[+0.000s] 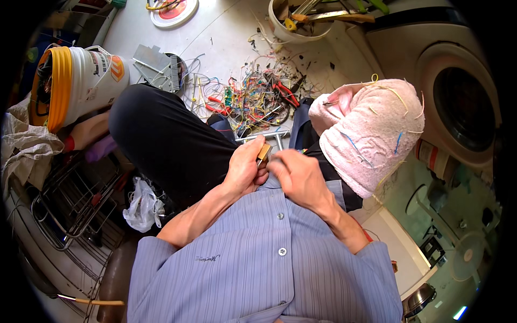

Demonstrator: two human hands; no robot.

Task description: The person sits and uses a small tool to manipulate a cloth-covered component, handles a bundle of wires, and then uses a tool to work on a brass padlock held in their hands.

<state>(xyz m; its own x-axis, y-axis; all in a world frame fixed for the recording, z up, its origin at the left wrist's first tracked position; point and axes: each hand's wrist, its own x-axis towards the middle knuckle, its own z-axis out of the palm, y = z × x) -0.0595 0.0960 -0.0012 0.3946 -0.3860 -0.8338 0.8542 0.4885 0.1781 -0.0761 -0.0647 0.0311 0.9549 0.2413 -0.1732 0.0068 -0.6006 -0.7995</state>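
Observation:
My left hand point(245, 168) is closed round a small yellow-brown block point(264, 152) with a metal edge, its thumb along the top. Right beside it, my right hand point(302, 180) is closed, its fingers curled in toward the block. Its fingertips are slightly blurred, and what they pinch is hidden. Just beyond my hands is a silver metal bar frame point(263, 136). Past it, between my feet, lies a heap of coloured wire scraps point(253, 91). Pliers with red handles point(286, 95) rest on the heap, and another red-handled tool point(218, 106) lies at its left.
A pink towel point(371, 137) with bits of wire on it covers my right knee. On the left, a white bucket with a yellow rim point(89, 78) lies tilted near grey metal parts point(156, 67). A tool bucket point(293, 35) stands at the back, a washing machine point(431, 59) at the right.

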